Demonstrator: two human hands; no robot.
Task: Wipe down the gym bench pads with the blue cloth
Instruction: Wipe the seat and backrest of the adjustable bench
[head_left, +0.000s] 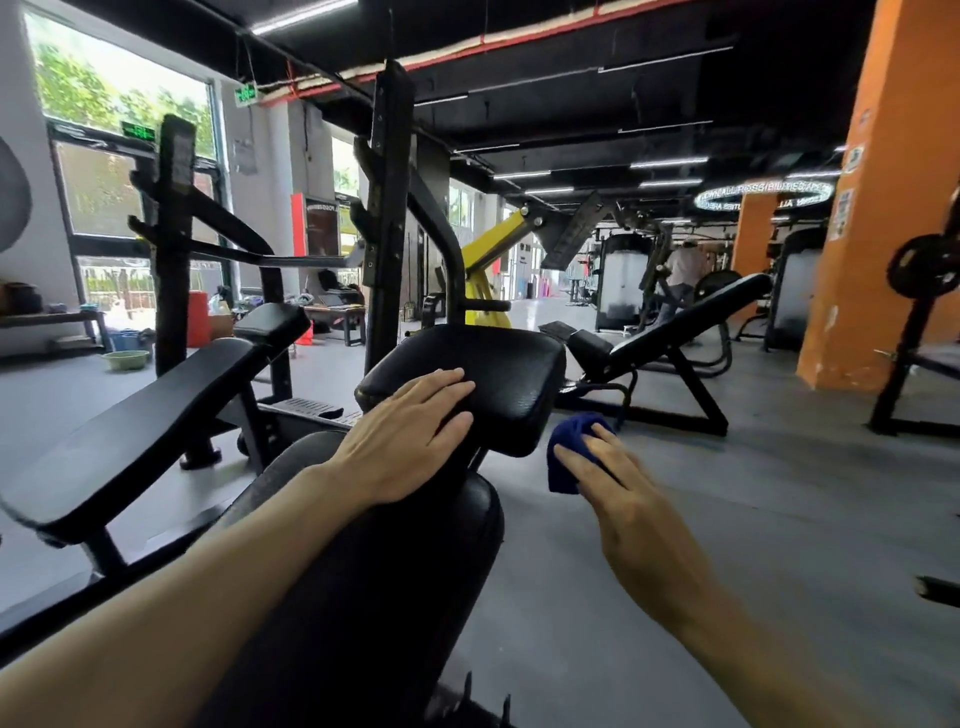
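Head view, looking down over two bare hands and one blue cloth, with two black pads of the near bench: one seat pad ahead, one long back pad running from the bottom of the frame up toward it, long axis pointing away from the camera and slightly right. Left hand flat on the near left corner of the seat pad, fingers straight and together, pressing, gripping nothing. Right hand off the right edge of the seat pad, over the grey floor, fingers spread on top of the bunched cloth; cloth just beside the pad's right corner, whether touching it cannot be told, nor whether the thumb curls under. Left of the seat pad, one more flat bench; right of it and farther back, one inclined bench. Well beyond, one orange pillar.
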